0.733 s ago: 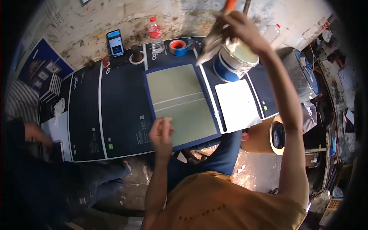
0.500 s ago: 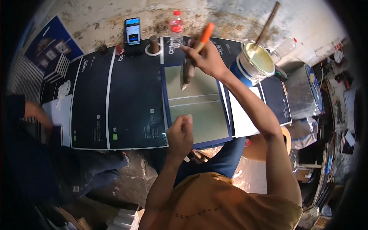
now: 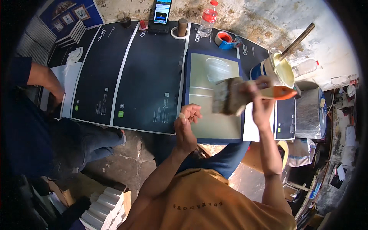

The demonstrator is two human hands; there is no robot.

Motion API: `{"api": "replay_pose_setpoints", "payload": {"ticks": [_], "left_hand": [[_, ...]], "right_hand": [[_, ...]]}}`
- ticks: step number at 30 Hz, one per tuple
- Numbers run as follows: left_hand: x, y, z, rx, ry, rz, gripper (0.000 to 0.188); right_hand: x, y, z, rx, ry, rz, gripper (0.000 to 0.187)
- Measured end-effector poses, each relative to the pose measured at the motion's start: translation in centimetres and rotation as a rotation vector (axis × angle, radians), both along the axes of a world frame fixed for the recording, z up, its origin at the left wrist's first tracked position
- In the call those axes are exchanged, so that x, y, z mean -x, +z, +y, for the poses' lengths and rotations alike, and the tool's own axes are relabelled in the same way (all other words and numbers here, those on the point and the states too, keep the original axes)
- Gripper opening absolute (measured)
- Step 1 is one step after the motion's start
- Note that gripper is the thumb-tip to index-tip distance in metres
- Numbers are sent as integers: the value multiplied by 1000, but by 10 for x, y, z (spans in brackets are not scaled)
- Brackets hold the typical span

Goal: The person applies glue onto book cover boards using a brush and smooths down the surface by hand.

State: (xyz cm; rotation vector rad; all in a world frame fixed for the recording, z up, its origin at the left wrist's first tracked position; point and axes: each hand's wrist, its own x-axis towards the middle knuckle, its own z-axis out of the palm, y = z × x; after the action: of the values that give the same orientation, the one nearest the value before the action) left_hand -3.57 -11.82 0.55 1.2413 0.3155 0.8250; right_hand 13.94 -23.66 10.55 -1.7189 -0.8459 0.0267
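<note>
My right hand [image 3: 260,100] grips a wide paintbrush [image 3: 229,96] by its handle, orange at the end. Smeared by motion, the brush is held sideways over the right half of a blue-edged board [image 3: 209,128] with two grey-green panels. A shiny whitish wet patch [image 3: 218,69] lies on the far panel. At the board's near left edge, my left hand [image 3: 187,129] is raised with thumb and fingers apart and nothing in it. Just right of the board, a white sheet [image 3: 251,128] is partly hidden by my right arm.
A bucket [image 3: 285,74] of pale paste with a stick stands at far right. Along the back are a water bottle [image 3: 208,21], tape rolls [image 3: 226,39], a phone [image 3: 162,12] and a glass [image 3: 124,19]. Another person's arm [image 3: 46,79] reaches in at left, beside black sheets [image 3: 149,80].
The brush has swung from pointing down over the far panel to lying sideways nearer me and rightward. A wet patch now shows there. My left hand's fingers have spread; the view has shifted.
</note>
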Motion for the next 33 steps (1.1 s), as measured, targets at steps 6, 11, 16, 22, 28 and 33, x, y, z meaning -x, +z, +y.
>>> {"api": "replay_pose_setpoints", "payload": {"ticks": [6, 11, 16, 22, 28, 33], "left_hand": [[1, -4, -2, 146, 1, -8, 75], [-1, -4, -4, 227, -2, -55, 82], [-2, -3, 0, 155, 42, -29, 81], [-6, -5, -3, 100, 58, -39, 77], [1, -4, -4, 83, 26, -61, 76], [-2, -1, -6, 38, 40, -13, 74]], "right_hand": [[4, -29, -42, 84, -60, 160, 11], [9, 4, -84, 80, -236, -21, 11], [56, -23, -25, -51, -103, 123, 16], [21, -25, -97, 120, -185, 155, 12], [2, 45, -137, -141, -318, -195, 38], [-9, 102, -132, -824, -391, -335, 30]]}}
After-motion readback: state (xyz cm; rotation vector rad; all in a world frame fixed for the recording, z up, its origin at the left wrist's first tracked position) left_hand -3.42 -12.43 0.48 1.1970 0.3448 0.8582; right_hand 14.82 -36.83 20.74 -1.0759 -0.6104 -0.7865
